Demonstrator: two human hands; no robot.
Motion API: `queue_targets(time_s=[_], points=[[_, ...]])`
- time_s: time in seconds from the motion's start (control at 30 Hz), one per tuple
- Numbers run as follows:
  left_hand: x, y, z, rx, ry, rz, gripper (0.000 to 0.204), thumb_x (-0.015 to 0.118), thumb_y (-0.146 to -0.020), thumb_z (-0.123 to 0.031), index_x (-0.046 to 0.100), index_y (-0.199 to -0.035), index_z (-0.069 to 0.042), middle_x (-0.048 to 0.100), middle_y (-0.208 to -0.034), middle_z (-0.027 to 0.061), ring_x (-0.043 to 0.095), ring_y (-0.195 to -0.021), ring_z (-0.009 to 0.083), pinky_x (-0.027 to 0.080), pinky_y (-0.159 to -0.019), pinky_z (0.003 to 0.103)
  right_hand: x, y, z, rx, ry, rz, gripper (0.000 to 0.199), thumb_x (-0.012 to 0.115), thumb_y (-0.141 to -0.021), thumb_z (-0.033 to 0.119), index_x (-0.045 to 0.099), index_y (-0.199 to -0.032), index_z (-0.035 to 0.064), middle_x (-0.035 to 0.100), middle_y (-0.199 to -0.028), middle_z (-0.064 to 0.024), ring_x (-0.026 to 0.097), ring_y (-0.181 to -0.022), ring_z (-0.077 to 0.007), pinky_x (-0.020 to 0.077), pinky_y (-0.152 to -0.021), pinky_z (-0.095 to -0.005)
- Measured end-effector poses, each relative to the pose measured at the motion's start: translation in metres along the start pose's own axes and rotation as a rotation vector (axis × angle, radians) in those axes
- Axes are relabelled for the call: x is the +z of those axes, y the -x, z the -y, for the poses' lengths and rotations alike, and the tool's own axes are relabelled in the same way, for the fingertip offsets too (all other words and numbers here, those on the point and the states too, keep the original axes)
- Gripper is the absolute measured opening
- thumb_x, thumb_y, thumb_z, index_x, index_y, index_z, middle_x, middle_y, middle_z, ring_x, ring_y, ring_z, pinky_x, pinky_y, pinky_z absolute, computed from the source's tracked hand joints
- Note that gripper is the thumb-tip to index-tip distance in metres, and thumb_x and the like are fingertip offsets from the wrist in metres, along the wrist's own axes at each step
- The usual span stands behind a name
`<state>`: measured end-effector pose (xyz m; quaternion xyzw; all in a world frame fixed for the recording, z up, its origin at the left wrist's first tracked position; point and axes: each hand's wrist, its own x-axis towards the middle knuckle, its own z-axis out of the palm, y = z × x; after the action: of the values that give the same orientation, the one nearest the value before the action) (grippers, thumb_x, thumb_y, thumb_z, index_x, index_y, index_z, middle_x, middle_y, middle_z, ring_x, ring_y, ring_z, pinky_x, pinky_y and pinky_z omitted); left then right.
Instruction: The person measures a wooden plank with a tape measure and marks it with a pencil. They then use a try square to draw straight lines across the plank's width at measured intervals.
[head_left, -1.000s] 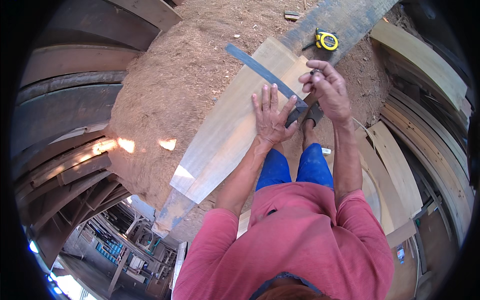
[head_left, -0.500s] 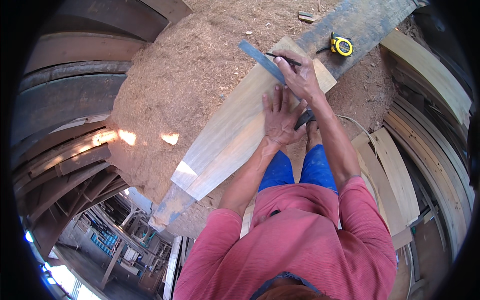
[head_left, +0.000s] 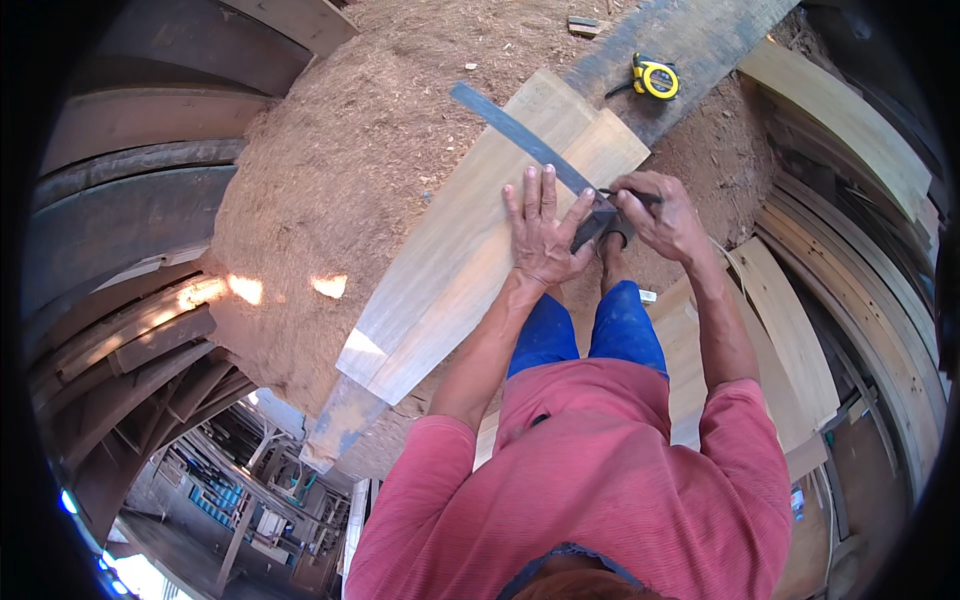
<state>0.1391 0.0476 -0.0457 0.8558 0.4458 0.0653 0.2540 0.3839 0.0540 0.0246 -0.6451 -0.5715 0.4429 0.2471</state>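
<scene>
A pale wooden board, made of two boards side by side, lies slantwise on a longer worn plank. Across it rests a try square, its metal blade reaching past the far edge and its dark stock against the near edge. My left hand lies spread on the board, fingertips by the blade and thumb by the stock. In my right hand is a dark pencil, gripped with its tip at the blade's near end beside the stock.
A yellow and black tape measure sits on the worn plank beyond the board. Sawdust covers the ground. Stacked planks stand at the left, and more boards lean at the right. Small wood offcuts lie at the far side.
My right hand with the pencil has moved from the middle of the blade toward me, to the near edge by the stock. My left hand stays spread on the board.
</scene>
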Motion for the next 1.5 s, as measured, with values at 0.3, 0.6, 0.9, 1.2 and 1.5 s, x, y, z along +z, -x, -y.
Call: queue_targets(time_s=[0.3, 0.6, 0.9, 1.2, 1.5], points=[[0.002, 0.002, 0.001, 0.013, -0.002, -0.014, 0.096, 0.087, -0.069, -0.045, 0.057, -0.161, -0.038, 0.023, -0.179, 0.0317, 0.012, -0.168, 0.0546, 0.005, -0.127, 0.082, 0.007, 0.041, -0.012, 0.261, -0.275, -0.163, 0.023, 0.067, -0.108, 0.019, 0.076, -0.117, 0.0003, 0.077, -0.090, -0.0094, 0.072, -0.090, -0.0141, 0.0562, -0.079, -0.0342], [0.003, 0.025, 0.006, 0.079, 0.118, 0.003, 0.078, 0.084, -0.078, -0.019, 0.064, -0.153, -0.020, 0.034, -0.173, 0.0336, 0.021, -0.164, 0.0586, 0.016, -0.131, 0.074, 0.055, 0.011, 0.002, 0.089, -0.223, -0.355, 0.016, 0.073, -0.100, 0.016, 0.075, -0.107, 0.0017, 0.075, -0.089, -0.0157, 0.075, -0.082, -0.0261, 0.0586, -0.074, -0.0395], [0.009, 0.067, 0.028, 0.090, 0.205, -0.079, 0.061, 0.077, -0.085, -0.010, 0.065, -0.144, -0.001, 0.049, -0.166, 0.0313, 0.034, -0.161, 0.0536, 0.024, -0.133, 0.065, 0.080, 0.001, -0.008, -0.098, -0.147, -0.419, 0.024, 0.068, -0.103, 0.018, 0.076, -0.116, -0.0004, 0.078, -0.097, -0.0200, 0.077, -0.092, -0.0354, 0.0595, -0.083, -0.0427], [0.012, 0.064, 0.025, 0.088, 0.163, -0.131, 0.060, 0.076, -0.082, -0.011, 0.063, -0.139, -0.005, 0.048, -0.166, 0.0310, 0.037, -0.160, 0.0532, 0.027, -0.132, 0.067, 0.048, 0.028, -0.012, 0.152, -0.107, -0.567, 0.025, 0.061, -0.110, 0.021, 0.073, -0.117, 0.0003, 0.078, -0.097, -0.0133, 0.074, -0.092, -0.0204, 0.0587, -0.087, -0.0368], [0.015, 0.061, 0.025, 0.123, 0.058, -0.153, 0.065, 0.077, -0.082, -0.013, 0.056, -0.144, -0.006, 0.041, -0.169, 0.0351, 0.032, -0.160, 0.0563, 0.023, -0.131, 0.069, 0.153, 0.062, -0.012, 0.434, -0.427, -0.185, 0.037, 0.076, -0.096, 0.030, 0.070, -0.108, -0.0045, 0.075, -0.094, -0.0257, 0.076, -0.091, -0.0389, 0.0573, -0.083, -0.0494]])
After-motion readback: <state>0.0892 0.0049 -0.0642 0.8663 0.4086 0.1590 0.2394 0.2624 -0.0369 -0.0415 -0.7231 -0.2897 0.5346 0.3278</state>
